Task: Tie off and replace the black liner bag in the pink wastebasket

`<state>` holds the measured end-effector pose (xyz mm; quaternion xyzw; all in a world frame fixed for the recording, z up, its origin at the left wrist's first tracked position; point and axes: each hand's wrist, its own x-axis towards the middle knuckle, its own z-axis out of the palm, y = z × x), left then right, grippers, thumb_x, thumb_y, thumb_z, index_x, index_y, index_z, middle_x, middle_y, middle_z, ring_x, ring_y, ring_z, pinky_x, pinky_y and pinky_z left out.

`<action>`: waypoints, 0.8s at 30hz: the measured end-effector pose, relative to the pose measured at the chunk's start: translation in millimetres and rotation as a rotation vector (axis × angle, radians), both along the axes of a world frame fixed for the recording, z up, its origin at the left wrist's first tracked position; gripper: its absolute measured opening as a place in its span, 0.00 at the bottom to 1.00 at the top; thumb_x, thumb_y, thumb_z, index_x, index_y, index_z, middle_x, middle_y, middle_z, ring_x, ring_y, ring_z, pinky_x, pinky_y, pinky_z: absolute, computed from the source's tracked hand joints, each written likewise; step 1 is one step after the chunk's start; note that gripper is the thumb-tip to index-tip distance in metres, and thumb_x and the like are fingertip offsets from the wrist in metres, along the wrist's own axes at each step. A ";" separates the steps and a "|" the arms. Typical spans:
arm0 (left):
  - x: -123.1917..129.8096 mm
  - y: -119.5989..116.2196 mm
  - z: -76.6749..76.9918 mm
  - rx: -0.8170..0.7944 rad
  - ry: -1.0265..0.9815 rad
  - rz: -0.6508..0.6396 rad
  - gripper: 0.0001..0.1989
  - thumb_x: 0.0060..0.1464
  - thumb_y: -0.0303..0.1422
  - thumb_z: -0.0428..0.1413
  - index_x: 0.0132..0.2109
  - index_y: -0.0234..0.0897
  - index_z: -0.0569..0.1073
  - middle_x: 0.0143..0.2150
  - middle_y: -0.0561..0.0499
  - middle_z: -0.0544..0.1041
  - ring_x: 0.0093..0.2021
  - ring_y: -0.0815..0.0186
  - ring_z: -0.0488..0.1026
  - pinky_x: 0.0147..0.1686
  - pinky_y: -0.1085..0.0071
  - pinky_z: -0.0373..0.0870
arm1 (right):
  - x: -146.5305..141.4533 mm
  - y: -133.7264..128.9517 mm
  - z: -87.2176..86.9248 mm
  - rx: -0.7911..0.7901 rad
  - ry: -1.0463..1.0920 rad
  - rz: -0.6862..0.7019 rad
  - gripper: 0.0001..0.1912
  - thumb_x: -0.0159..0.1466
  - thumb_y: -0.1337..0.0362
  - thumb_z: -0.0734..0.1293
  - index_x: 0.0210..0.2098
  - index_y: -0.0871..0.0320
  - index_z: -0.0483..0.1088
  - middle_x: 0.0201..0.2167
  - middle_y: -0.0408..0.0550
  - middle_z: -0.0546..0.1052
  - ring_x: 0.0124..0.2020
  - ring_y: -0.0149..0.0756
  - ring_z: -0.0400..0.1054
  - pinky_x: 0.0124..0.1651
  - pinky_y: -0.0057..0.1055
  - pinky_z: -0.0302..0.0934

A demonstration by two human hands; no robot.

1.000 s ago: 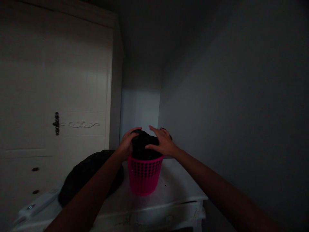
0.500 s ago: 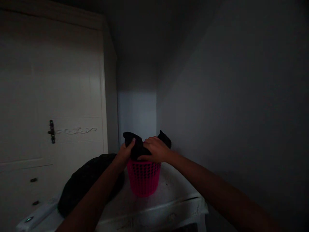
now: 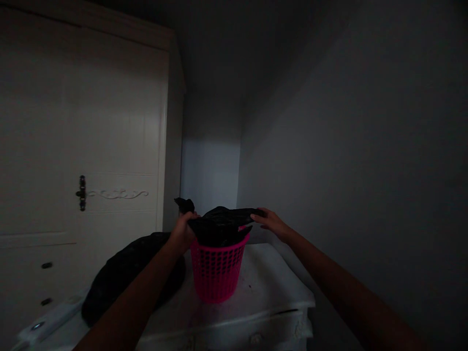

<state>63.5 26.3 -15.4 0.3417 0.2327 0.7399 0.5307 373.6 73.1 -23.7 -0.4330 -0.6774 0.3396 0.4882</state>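
A pink plastic basket (image 3: pixel 218 278) with a lattice of holes stands upright on a white dresser. A black plastic bag (image 3: pixel 223 226) lies in and over its mouth, its edge stretched between my two hands. My left hand (image 3: pixel 183 231) is closed on the bag at the basket's left rim, with a loose end poking up beyond the fingers. At the right, my right hand (image 3: pixel 270 222) pinches the bag's edge between thumb and fingers, a little above and outside the rim. A bit of pink shows through a gap in the bag near the right side.
A large, full-looking black bag (image 3: pixel 135 268) sits left of the basket, partly behind my left forearm. The white dresser (image 3: pixel 270 287) carries both. A pale wardrobe (image 3: pixel 120 122) stands at the left, a grey wall (image 3: pixel 347 146) at the right. A white object (image 3: pixel 51 321) lies lower left.
My right hand has moved right and outward from over the basket, pulling the bag wide across the mouth. My left hand has shifted slightly left and stays on the bag.
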 end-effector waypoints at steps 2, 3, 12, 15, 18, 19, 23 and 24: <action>-0.7 0.5 -5.3 0.040 0.225 0.083 0.23 0.37 0.27 0.67 0.41 0.39 0.68 0.27 0.60 0.70 0.27 0.69 0.70 0.31 0.72 0.69 | -11.3 -0.9 8.3 -0.007 0.100 0.081 0.26 0.52 0.44 0.77 0.42 0.56 0.80 0.41 0.52 0.83 0.42 0.43 0.75 0.47 0.41 0.67; -2.3 1.3 -8.0 0.070 0.350 0.150 0.26 0.36 0.28 0.69 0.44 0.39 0.69 0.29 0.60 0.71 0.28 0.69 0.70 0.32 0.72 0.68 | -15.5 -0.1 13.6 0.022 0.174 0.100 0.25 0.51 0.45 0.78 0.39 0.57 0.80 0.38 0.51 0.83 0.40 0.41 0.75 0.47 0.40 0.66; -23.9 6.6 -17.8 0.185 0.719 0.423 0.33 0.42 0.36 0.69 0.56 0.38 0.71 0.41 0.50 0.77 0.37 0.64 0.73 0.39 0.67 0.72 | -13.8 20.7 1.0 0.013 0.483 0.144 0.37 0.49 0.45 0.81 0.56 0.45 0.73 0.66 0.51 0.70 0.69 0.52 0.60 0.69 0.57 0.52; -10.4 14.2 -17.8 0.192 0.660 0.314 0.31 0.39 0.32 0.71 0.53 0.38 0.74 0.43 0.47 0.80 0.42 0.60 0.76 0.44 0.66 0.74 | -45.2 23.6 -14.1 -0.098 0.436 0.362 0.34 0.49 0.46 0.81 0.51 0.51 0.76 0.61 0.55 0.75 0.66 0.52 0.64 0.69 0.55 0.54; 6.9 28.1 -19.4 0.137 0.583 0.168 0.23 0.40 0.31 0.70 0.47 0.37 0.78 0.42 0.45 0.82 0.43 0.58 0.78 0.47 0.64 0.74 | -89.7 31.7 -15.2 -0.151 0.523 0.447 0.27 0.51 0.54 0.81 0.47 0.57 0.76 0.48 0.55 0.83 0.52 0.50 0.76 0.62 0.51 0.65; 10.7 32.7 -20.1 0.077 0.515 0.143 0.20 0.42 0.31 0.69 0.45 0.36 0.78 0.39 0.45 0.83 0.42 0.58 0.79 0.46 0.63 0.75 | -102.9 36.0 -13.7 -0.132 0.628 0.385 0.24 0.52 0.57 0.80 0.46 0.56 0.76 0.45 0.53 0.84 0.48 0.48 0.77 0.59 0.49 0.68; 12.2 43.0 -20.7 -0.094 0.174 0.152 0.11 0.48 0.33 0.66 0.39 0.36 0.77 0.33 0.48 0.81 0.35 0.61 0.80 0.41 0.65 0.76 | -134.4 52.6 -8.6 -0.137 1.095 0.110 0.14 0.59 0.61 0.74 0.44 0.55 0.74 0.39 0.44 0.84 0.42 0.38 0.79 0.54 0.39 0.72; 10.7 43.7 -20.3 -0.089 0.132 0.159 0.10 0.48 0.32 0.65 0.38 0.36 0.76 0.33 0.49 0.81 0.35 0.62 0.80 0.41 0.66 0.76 | -137.7 54.8 -8.1 -0.158 1.149 0.085 0.12 0.59 0.62 0.73 0.42 0.55 0.74 0.37 0.43 0.84 0.41 0.38 0.79 0.53 0.38 0.72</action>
